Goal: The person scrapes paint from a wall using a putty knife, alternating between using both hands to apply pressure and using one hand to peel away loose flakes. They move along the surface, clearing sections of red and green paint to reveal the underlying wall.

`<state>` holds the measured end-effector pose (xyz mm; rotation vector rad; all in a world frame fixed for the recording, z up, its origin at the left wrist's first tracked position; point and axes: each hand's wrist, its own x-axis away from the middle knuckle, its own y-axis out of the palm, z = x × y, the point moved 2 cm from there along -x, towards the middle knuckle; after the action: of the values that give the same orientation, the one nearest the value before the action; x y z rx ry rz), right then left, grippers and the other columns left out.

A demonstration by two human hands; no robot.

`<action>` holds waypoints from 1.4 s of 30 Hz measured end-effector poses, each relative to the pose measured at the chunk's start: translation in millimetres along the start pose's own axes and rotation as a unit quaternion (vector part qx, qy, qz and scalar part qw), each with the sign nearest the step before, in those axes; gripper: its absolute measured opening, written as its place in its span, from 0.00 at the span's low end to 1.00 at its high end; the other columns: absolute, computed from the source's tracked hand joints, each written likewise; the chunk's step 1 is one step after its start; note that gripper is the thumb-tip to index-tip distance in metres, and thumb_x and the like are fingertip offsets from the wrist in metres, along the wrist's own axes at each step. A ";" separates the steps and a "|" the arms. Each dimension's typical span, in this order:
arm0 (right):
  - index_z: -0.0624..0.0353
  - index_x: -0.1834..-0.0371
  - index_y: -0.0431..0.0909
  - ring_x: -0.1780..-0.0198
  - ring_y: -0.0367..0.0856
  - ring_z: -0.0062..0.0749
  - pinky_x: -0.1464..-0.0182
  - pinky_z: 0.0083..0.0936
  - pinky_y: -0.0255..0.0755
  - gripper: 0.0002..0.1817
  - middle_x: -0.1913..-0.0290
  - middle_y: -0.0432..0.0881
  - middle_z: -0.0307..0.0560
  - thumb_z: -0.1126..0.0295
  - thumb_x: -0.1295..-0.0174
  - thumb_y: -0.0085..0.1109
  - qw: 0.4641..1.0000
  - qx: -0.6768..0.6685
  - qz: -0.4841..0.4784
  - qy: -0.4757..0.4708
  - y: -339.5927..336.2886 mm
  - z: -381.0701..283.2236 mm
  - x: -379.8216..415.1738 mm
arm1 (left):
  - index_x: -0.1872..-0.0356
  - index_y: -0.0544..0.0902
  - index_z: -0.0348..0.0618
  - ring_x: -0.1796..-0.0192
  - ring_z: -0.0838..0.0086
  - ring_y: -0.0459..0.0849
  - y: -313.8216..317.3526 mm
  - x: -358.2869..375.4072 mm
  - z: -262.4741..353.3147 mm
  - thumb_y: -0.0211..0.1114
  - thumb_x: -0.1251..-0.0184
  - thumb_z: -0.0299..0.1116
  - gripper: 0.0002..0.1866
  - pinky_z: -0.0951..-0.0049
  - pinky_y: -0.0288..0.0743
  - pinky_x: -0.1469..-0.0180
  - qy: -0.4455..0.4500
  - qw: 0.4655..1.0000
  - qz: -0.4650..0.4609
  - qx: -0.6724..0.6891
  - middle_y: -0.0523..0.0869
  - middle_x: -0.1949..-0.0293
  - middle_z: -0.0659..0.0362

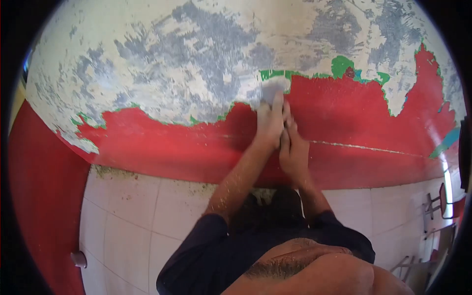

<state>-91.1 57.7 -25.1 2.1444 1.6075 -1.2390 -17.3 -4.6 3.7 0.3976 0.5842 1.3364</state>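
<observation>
A flat grey paint scraper [272, 90] presses against the wall where red paint meets the stripped area. My left hand [270, 123] is closed on it, fingers stretched up along the blade. Just to the right and slightly lower, my right hand [295, 150] wraps around what looks like its handle, mostly hidden by the hands. Red paint [344, 118] covers the lower wall, its ragged upper border edged with green paint [339, 66]. Above, the bared wall surface [206, 49] is patchy white and grey. The blade area is slightly blurred.
Paint flakes [128, 179] lie on the pale tiled floor [128, 241] along the wall's foot. A red wall [44, 196] with a small knob-like fitting [78, 259] stands at left. Chairs [445, 201] are at the right edge. A pale crack line [364, 147] crosses the red paint.
</observation>
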 end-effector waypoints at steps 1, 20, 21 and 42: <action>0.68 0.37 0.69 0.44 0.79 0.55 0.45 0.35 0.73 0.20 0.45 0.77 0.69 0.74 0.31 0.44 0.999 0.002 -0.024 0.027 -1.3 -6.6 -10.2 | 0.76 0.69 0.44 0.82 0.75 0.69 6.4 -7.1 21.0 0.53 0.26 0.48 0.22 0.66 0.72 0.77 0.009 1.000 -0.013 0.011 0.65 0.84 0.64; 0.72 0.40 0.71 0.47 0.82 0.41 0.46 0.29 0.72 0.18 0.48 0.80 0.64 0.75 0.31 0.44 0.992 0.061 -0.061 0.088 4.2 0.7 1.2 | 0.78 0.70 0.40 0.85 0.76 0.68 -9.2 -6.0 0.1 0.57 0.27 0.45 0.22 0.67 0.71 0.81 0.028 0.997 0.007 0.070 0.67 0.85 0.63; 0.72 0.40 0.71 0.43 0.80 0.41 0.43 0.30 0.70 0.19 0.46 0.79 0.64 0.75 0.31 0.44 0.984 0.039 -0.091 0.146 5.4 -1.6 -5.4 | 0.78 0.70 0.40 0.85 0.76 0.69 -10.4 -9.3 -0.1 0.57 0.27 0.45 0.22 0.67 0.72 0.81 0.035 0.997 0.008 0.065 0.67 0.85 0.63; 0.67 0.31 0.63 0.83 0.63 0.17 0.82 0.16 0.60 0.23 0.79 0.70 0.38 0.68 0.27 0.40 0.980 -0.192 0.018 0.044 -43.3 4.7 11.6 | 0.43 0.78 0.48 0.36 0.54 0.70 -49.9 10.2 19.6 0.66 0.42 0.51 0.28 0.49 0.64 0.41 0.602 0.559 0.156 -0.549 0.72 0.36 0.50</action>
<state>-130.0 80.2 -22.5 1.9927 1.6725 -0.7527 35.1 -3.5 -11.5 -1.6925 0.6114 1.9228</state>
